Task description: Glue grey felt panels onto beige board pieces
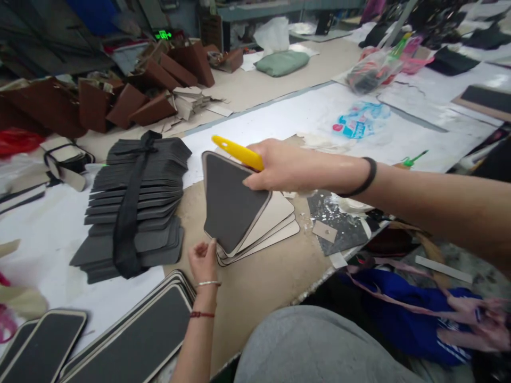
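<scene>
My right hand point(275, 165) is closed round a tool with a yellow handle point(233, 150); its working end is hidden. The thumb of that hand lies on a dark grey panel point(231, 199) with a beige border. Under this panel, beige panels point(275, 226) with rounded corners are fanned out to the right. My left hand point(203, 260) pinches the near left corner of the dark panel. To the left lies a bundle of dark grey sheets point(138, 197), bound with a black strap point(128, 223).
Stacked bordered panels point(136, 335) lie at the front left. Brown box-like pieces point(159, 80) line the back left. A glue-spotted dark board point(337, 221) is at the right edge. Farther back are a green package point(281, 63) and a printed plastic bag point(359, 122).
</scene>
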{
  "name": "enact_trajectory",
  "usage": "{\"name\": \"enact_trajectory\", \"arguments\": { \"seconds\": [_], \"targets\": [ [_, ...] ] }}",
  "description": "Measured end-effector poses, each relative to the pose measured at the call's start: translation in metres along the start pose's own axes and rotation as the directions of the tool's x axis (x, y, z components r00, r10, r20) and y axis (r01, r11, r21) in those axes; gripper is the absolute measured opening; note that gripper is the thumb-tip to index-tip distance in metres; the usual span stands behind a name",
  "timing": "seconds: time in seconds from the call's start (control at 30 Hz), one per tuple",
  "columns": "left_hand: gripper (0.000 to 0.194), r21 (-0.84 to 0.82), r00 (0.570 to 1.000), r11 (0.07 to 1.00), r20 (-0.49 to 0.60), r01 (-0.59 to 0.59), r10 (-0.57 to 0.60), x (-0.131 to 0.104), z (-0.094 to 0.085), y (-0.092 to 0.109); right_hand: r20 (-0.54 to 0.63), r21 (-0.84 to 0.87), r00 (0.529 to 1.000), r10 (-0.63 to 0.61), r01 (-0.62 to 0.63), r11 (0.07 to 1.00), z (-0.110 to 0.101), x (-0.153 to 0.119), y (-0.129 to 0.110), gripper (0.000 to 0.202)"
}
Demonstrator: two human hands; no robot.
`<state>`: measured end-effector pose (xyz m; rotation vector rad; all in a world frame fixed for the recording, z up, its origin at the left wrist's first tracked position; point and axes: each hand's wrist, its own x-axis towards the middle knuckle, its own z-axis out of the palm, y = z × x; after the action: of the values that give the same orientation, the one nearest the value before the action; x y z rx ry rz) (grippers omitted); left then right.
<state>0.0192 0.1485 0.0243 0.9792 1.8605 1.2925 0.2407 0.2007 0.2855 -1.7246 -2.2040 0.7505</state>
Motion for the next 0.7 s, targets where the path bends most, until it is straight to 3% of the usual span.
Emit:
{"name": "enact_trajectory", "arguments": {
  "seconds": [0.03, 0.07, 0.1, 0.13, 0.17, 0.2, 0.23, 0.27, 0.33, 0.37, 0.4, 0.5, 0.57, 0.63, 0.7],
  "targets": [
    [0.026, 0.109, 0.978, 0.982, -0.127, -0.152, 0.166, -0.013, -0.003, -0.001, 0.020, -0.009, 1.000, -0.015, 0.015, 1.000, 0.000, 0.005, -0.013, 0.020],
    [0.021, 0.220, 0.921, 0.916, -0.127, -0.335, 0.367, -0.027, -0.005, -0.003, 0.039, -0.020, 0.998, -0.039, 0.040, 0.999, 0.002, 0.009, -0.023, 0.021],
    [0.015, 0.252, 0.840, 0.811, 0.013, -0.528, 0.543, -0.042, -0.005, -0.004, 0.056, -0.035, 0.996, -0.072, 0.074, 0.997, 0.005, 0.012, -0.031, 0.022],
    [0.012, 0.197, 0.718, 0.690, 0.218, -0.696, 0.662, -0.055, -0.002, -0.005, 0.071, -0.059, 0.992, -0.108, 0.112, 0.992, 0.009, 0.015, -0.037, 0.021],
    [0.017, 0.104, 0.557, 0.571, 0.418, -0.814, 0.718, -0.066, 0.004, -0.005, 0.084, -0.085, 0.986, -0.142, 0.149, 0.985, 0.013, 0.017, -0.041, 0.019],
    [0.025, 0.041, 0.437, 0.513, 0.584, -0.858, 0.684, -0.073, 0.012, -0.006, 0.097, -0.110, 0.980, -0.172, 0.182, 0.977, 0.018, 0.018, -0.045, 0.017],
    [0.029, 0.055, 0.423, 0.517, 0.653, -0.854, 0.628, -0.077, 0.022, -0.006, 0.107, -0.132, 0.975, -0.194, 0.207, 0.969, 0.022, 0.019, -0.048, 0.014],
    [0.032, 0.127, 0.492, 0.565, 0.667, -0.815, 0.560, -0.077, 0.032, -0.007, 0.115, -0.149, 0.972, -0.204, 0.220, 0.964, 0.025, 0.019, -0.050, 0.012],
    [0.040, 0.293, 0.687, 0.699, 0.617, -0.653, 0.383, -0.069, 0.048, -0.012, 0.121, -0.168, 0.975, -0.187, 0.206, 0.964, 0.025, 0.017, -0.053, 0.011],
    [0.043, 0.335, 0.749, 0.753, 0.590, -0.567, 0.302, -0.063, 0.053, -0.016, 0.113, -0.169, 0.979, -0.172, 0.189, 0.967, 0.021, 0.014, -0.055, 0.012],
    [0.045, 0.344, 0.782, 0.796, 0.576, -0.498, 0.240, -0.058, 0.056, -0.020, 0.092, -0.174, 0.984, -0.154, 0.168, 0.970, 0.014, 0.011, -0.058, 0.012],
    [0.045, 0.223, 0.809, 0.908, 0.561, -0.354, 0.178, -0.046, 0.054, -0.028, -0.102, -0.213, 0.982, -0.159, 0.135, 0.968, -0.020, -0.008, -0.068, 0.015],
    [0.042, 0.040, 0.847, 0.988, 0.522, -0.147, 0.104, -0.040, 0.048, -0.025, -0.244, -0.221, 0.958, -0.148, 0.094, 0.971, -0.044, -0.025, -0.076, 0.020],
    [0.041, -0.148, 0.856, 0.984, 0.517, 0.096, -0.006, -0.033, 0.041, -0.014, -0.277, -0.172, 0.958, -0.074, 0.026, 0.985, -0.061, -0.042, -0.082, 0.024],
    [0.047, -0.304, 0.815, 0.906, 0.575, 0.295, -0.073, -0.026, 0.032, 0.001, -0.235, -0.099, 0.971, -0.030, 0.006, 0.995, -0.068, -0.055, -0.081, 0.020]
  ]
}}
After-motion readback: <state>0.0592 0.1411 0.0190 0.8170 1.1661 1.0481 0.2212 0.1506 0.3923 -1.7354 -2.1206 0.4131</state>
